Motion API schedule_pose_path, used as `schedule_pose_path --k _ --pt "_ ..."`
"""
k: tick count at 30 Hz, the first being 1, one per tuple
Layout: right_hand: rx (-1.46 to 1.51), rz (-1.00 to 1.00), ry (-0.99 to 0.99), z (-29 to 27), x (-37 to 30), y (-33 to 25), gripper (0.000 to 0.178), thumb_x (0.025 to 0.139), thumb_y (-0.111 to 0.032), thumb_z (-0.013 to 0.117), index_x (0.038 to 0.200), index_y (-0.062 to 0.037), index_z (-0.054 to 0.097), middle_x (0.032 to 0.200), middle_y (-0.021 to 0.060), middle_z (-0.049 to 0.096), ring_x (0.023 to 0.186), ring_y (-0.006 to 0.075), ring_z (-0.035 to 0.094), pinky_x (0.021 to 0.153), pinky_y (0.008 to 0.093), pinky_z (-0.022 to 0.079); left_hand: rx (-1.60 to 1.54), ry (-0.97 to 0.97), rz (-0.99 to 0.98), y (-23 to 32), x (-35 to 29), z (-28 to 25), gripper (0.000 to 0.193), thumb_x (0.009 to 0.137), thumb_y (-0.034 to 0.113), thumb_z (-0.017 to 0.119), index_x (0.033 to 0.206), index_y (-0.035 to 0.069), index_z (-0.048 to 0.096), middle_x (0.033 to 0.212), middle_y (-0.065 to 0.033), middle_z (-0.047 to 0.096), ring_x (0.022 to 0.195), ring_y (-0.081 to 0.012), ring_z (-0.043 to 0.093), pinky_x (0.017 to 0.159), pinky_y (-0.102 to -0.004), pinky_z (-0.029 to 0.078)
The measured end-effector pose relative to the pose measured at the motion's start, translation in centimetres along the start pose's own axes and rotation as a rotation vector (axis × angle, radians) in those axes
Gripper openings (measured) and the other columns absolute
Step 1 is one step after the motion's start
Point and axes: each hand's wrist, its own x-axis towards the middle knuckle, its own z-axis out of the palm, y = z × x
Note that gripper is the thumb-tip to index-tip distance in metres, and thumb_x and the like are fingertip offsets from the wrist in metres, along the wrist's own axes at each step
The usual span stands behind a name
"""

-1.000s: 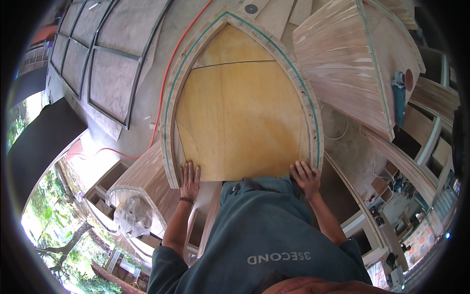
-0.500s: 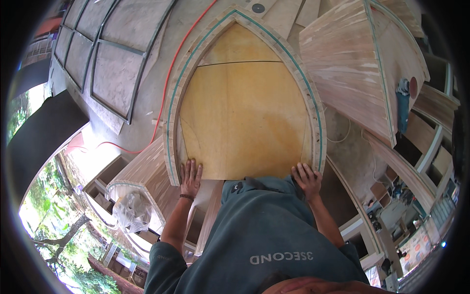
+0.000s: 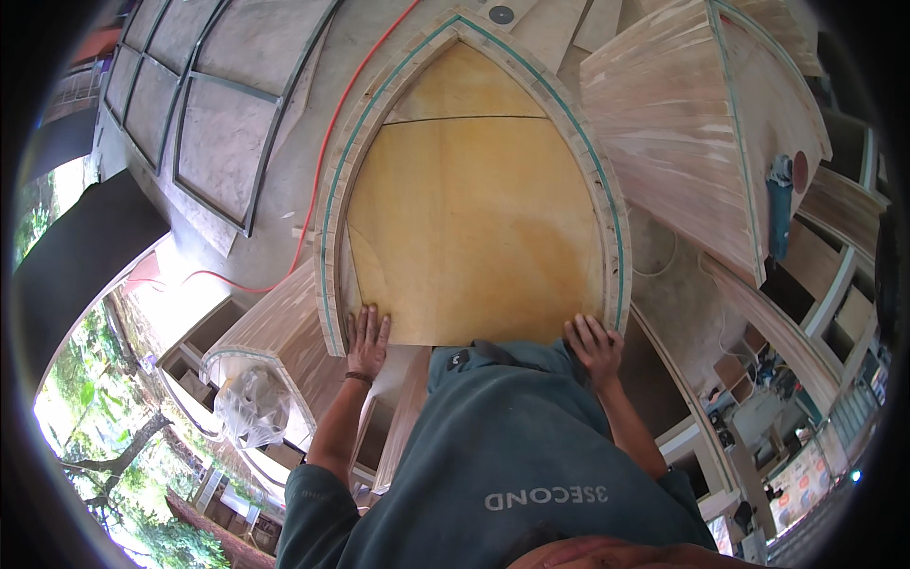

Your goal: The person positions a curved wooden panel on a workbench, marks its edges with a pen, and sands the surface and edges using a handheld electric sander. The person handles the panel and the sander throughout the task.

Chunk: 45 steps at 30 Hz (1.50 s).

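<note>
Panel (image 3: 474, 218), left fingers (image 3: 371, 324) straight, right fingers (image 3: 592, 332) seemingly bent.

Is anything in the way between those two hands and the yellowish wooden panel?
Nothing visible: the left hand and the right hand appear to rest directly at the near corners of the yellowish panel.

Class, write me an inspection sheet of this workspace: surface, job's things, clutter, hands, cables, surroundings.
Surface: yellowish wooden panel, a dark line crossing its upper part.
Job's things: pointed wooden rim with a green stripe, around the panel's sides and tip.
Clutter: clear plastic bag, lower left; blue power tool, right.
Hands: left hand and right hand on the panel's near corners; any grip beneath hidden.
Cables: red cord curving past the rim's left side.
Surroundings: dark metal frame, upper left.
</note>
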Motion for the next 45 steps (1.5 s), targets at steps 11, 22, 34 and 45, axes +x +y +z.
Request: schedule_pose_path --k 11,22,34,45 --pt "0.02 -0.009 0.012 -0.3 0.1 0.3 0.037 0.1 -0.025 0.057 0.134 -0.0293 0.07 0.144 -0.0088 0.062 0.132 0.0091 0.055 0.106 0.0375 0.034 0.024 0.021 -0.028 0.4 0.4 -0.2 0.076 0.086 -0.002 0.055 0.158 0.013 0.034 0.168 -0.0268 0.026 0.153 -0.0466 0.03 0.126 -0.0657 0.019" --pt "0.062 -0.043 0.017 0.2 -0.4 0.2 0.04 0.097 -0.022 0.058 0.136 -0.0253 0.069 0.146 -0.0053 0.059 0.135 0.0134 0.053 0.103 0.0418 0.035 0.015 0.014 -0.057 0.9 0.8 -1.0 0.072 0.086 0.001 0.052 0.156 0.012 0.041 0.168 -0.0254 0.026 0.154 -0.0441 0.028 0.127 -0.0635 0.019" --pt "0.156 -0.033 0.026 0.2 -0.5 0.1 0.043 0.092 -0.032 0.069 0.134 -0.0218 0.068 0.144 -0.0015 0.06 0.132 0.0165 0.054 0.101 0.0472 0.038 -0.013 0.074 -0.037 1.6 1.7 -2.2 0.079 0.086 0.001 0.058 0.16 0.009 0.034 0.168 -0.0263 0.024 0.156 -0.045 0.024 0.128 -0.0619 0.018" --pt "0.523 0.189 0.26 -1.9 2.0 -0.8 0.023 0.094 -0.022 0.075 0.114 -0.0109 0.076 0.123 0.0076 0.07 0.113 0.0239 0.066 0.098 0.0424 0.045 -0.195 0.135 -0.042 2.6 1.5 -5.6 0.102 0.067 0.005 0.069 0.161 0.008 0.032 0.17 -0.023 0.022 0.159 -0.038 0.018 0.131 -0.0517 0.014"
